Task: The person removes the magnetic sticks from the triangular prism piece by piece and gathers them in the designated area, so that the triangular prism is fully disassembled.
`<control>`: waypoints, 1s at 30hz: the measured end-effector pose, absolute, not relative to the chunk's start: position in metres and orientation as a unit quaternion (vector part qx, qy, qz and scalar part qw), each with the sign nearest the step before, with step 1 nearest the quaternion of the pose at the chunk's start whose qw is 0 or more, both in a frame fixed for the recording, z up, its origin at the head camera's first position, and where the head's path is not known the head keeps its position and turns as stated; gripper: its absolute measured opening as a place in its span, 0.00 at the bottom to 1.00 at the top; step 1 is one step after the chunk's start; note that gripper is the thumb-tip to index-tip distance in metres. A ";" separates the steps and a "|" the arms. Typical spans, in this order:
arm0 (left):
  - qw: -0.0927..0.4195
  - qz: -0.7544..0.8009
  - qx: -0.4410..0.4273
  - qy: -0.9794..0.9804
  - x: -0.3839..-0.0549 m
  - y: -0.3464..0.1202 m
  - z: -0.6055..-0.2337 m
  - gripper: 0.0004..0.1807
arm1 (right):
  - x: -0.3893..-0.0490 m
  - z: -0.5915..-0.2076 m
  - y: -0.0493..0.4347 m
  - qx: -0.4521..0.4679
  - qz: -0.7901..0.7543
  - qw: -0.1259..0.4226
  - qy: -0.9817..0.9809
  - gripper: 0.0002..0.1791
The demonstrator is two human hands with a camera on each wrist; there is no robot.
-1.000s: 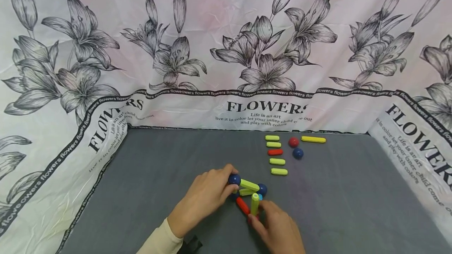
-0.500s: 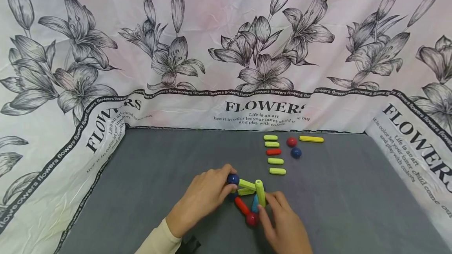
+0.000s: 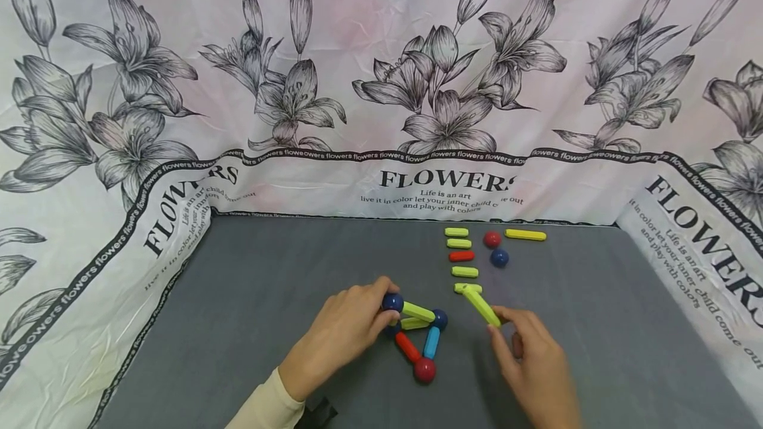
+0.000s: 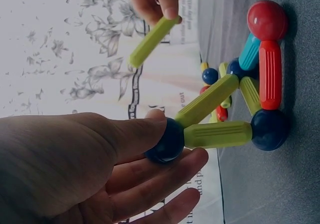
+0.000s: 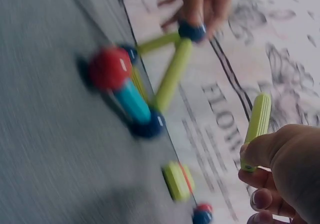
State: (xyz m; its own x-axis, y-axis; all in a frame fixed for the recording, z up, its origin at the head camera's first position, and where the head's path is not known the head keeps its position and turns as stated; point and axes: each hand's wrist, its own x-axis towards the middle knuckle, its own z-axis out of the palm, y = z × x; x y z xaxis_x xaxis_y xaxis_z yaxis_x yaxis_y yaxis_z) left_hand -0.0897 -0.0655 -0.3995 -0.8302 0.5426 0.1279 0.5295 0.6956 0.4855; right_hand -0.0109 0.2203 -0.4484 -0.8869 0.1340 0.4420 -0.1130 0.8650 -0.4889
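Note:
My left hand [image 3: 342, 333] pinches the raised dark blue ball [image 4: 167, 143] of a structure of balls and rods. Two yellow-green rods slope down from that ball to two blue balls at table level, one of them the blue ball [image 3: 439, 318] on the right. A red rod [image 3: 408, 347] and a light blue rod [image 3: 432, 343] meet at the red ball [image 3: 424, 370] nearest me. Another yellow-green rod [image 4: 247, 94] lies low at the back. To the right, apart from the structure, my right hand [image 3: 533, 359] pinches a loose yellow-green rod [image 3: 483, 308] by one end.
Toward the back lie several short yellow-green rods [image 3: 465, 272] and a red rod [image 3: 461, 256] in a column. Beside them are a red ball [image 3: 491, 239], a blue ball [image 3: 499, 257] and a longer yellow rod [image 3: 526, 235]. Flower-printed cloth [image 3: 334, 184] surrounds the grey tabletop [image 3: 286, 257].
My right hand has lifted the yellow-green rod from above the near red ball and carried it right, away from the structure. My left hand keeps its hold on the raised blue ball.

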 end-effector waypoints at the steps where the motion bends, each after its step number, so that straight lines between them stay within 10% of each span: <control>1: 0.011 0.260 0.291 0.921 -0.090 -0.066 -0.399 0.18 | -0.013 -0.447 0.227 -0.011 0.250 0.243 -0.937 0.20; 11: 0.014 0.260 0.292 0.920 -0.091 -0.069 -0.398 0.18 | -0.036 -0.435 0.290 -0.016 0.185 0.292 -0.938 0.20; 30: 0.014 0.243 0.292 0.925 -0.090 -0.067 -0.400 0.18 | -0.091 -0.439 0.354 -0.030 0.123 0.183 -0.975 0.15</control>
